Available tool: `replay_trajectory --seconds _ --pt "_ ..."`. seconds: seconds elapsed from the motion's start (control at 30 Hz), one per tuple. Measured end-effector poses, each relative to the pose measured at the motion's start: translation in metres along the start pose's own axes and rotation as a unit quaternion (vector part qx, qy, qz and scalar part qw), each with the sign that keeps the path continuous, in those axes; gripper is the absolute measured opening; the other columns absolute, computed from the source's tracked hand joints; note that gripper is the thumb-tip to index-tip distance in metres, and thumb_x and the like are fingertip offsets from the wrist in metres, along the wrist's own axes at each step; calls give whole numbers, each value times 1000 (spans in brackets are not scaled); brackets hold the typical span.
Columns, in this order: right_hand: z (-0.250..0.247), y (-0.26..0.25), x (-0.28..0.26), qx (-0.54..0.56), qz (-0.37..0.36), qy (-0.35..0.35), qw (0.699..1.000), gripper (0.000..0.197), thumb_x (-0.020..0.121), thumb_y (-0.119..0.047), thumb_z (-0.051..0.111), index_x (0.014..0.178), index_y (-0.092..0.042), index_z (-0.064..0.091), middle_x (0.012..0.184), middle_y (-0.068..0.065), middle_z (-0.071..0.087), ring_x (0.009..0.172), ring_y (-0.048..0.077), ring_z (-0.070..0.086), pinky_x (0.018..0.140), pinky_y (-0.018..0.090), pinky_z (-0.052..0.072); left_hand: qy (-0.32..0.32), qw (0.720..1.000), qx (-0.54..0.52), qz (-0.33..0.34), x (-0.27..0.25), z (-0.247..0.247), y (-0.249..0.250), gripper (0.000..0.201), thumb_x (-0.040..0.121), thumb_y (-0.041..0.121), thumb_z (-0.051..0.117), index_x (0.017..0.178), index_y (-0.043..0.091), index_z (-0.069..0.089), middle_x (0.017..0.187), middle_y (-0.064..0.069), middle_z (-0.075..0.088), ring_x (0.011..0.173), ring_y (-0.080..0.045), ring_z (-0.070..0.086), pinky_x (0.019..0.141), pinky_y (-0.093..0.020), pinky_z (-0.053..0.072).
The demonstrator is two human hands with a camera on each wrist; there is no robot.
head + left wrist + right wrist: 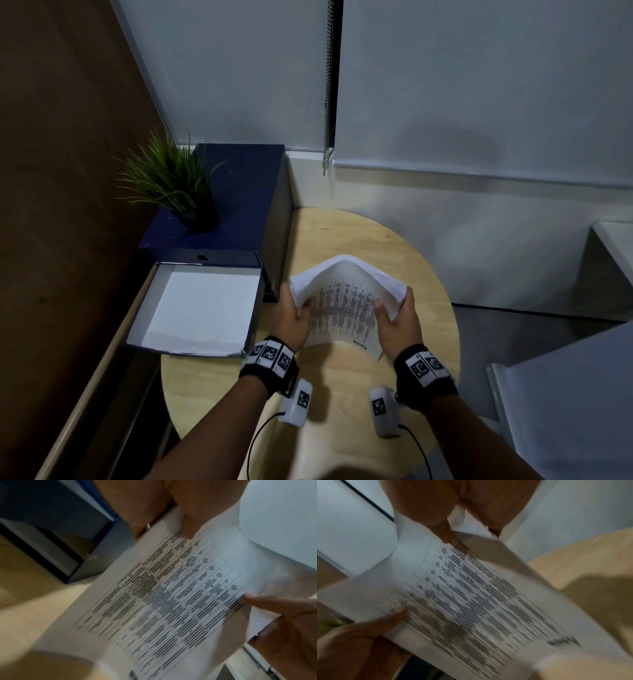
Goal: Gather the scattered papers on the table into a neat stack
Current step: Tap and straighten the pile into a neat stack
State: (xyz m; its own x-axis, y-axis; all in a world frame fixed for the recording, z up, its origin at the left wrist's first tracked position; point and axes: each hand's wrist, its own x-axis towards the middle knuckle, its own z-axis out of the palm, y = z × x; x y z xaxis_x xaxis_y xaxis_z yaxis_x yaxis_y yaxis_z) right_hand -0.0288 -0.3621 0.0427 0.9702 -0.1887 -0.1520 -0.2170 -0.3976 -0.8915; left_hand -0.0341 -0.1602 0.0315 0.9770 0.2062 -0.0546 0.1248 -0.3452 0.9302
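A bundle of white papers (344, 305) with a printed table on the top sheet is held above the round wooden table (342, 236), bowed upward in the middle. My left hand (296, 317) grips its left edge, thumb on the printed face. My right hand (397, 317) grips the right edge the same way. In the left wrist view the papers (171, 601) fill the frame, with my left thumb (187, 524) on top and my right hand (278, 607) at the far side. In the right wrist view the papers (471, 601) show under my right thumb (443, 531); my left hand (368, 631) holds the opposite edge.
A dark blue box (239, 205) stands at the table's left with a potted plant (171, 178) on top. Its drawer (202, 308) is pulled out, white inside. A wall and blind with a bead chain (327, 102) lie behind. White furniture (565, 394) stands to the right.
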Motion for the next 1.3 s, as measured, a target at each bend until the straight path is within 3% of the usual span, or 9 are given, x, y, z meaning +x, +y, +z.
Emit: replay_trajectory --seconds 0.3,0.5,0.6,0.7,0.83,0.93,1.07,1.17,1.3 --pt "-13 -10 3 59 -85 42 994 48 82 -5 66 113 -33 42 103 -16 59 96 10 61 86 30 50 16 998 -52 14 6 -9 2 48 85 19 70 118 32 38 106 11 59 98 -14 60 81 -29 50" --pt "-2 9 4 -2 17 3 1000 62 87 -40 61 139 -19 34 131 7 56 121 26 54 101 43 46 16 999 -38 -29 7 -10 -4 44 85 25 70 120 25 42 106 3 63 103 -25 64 87 -43 54" --pt "-2 9 7 -33 12 8 999 58 88 -43 58 134 -13 40 114 10 64 106 27 61 89 39 52 66 998 18 11 6 -11 7 65 79 19 74 132 22 34 134 -4 48 122 -26 52 100 -44 48" --pt "-12 -17 6 -81 -96 17 992 19 91 -19 56 104 -8 48 73 0 56 70 22 54 55 25 39 140 952 229 147 3 -13 39 80 76 30 72 140 19 27 157 -9 12 141 -26 26 111 -43 28" --pt "-22 -58 7 -231 -256 -36 938 40 74 3 51 110 -13 56 97 5 67 87 26 60 69 26 45 25 871 413 264 9 -17 86 62 73 24 64 132 26 45 149 -4 38 140 -24 33 108 -47 32" --pt "-30 -80 6 -314 -347 -59 882 43 65 4 54 105 -13 60 94 6 68 85 31 61 72 33 46 -90 902 328 265 17 -24 90 46 70 10 59 113 25 61 111 2 68 103 -20 63 84 -37 51" --pt "-47 -81 11 -327 -416 -23 848 28 70 -10 61 96 -21 61 81 -2 67 78 24 58 85 31 37 -139 945 222 197 10 -24 79 31 81 3 58 102 23 68 91 0 75 88 -20 68 67 -22 45" --pt "-67 -45 20 -262 -364 79 890 34 79 -27 63 113 -21 58 117 1 61 110 19 51 100 40 36 -103 968 180 145 7 -28 59 29 80 2 64 100 19 74 93 -1 77 90 -14 69 71 -22 48" --pt "-96 24 28 -73 -128 156 977 80 73 -35 78 140 -26 36 154 4 24 141 23 25 112 36 28 -70 997 27 -23 1 -46 42 17 79 -4 69 86 11 73 82 -3 72 76 -14 61 72 -28 46"
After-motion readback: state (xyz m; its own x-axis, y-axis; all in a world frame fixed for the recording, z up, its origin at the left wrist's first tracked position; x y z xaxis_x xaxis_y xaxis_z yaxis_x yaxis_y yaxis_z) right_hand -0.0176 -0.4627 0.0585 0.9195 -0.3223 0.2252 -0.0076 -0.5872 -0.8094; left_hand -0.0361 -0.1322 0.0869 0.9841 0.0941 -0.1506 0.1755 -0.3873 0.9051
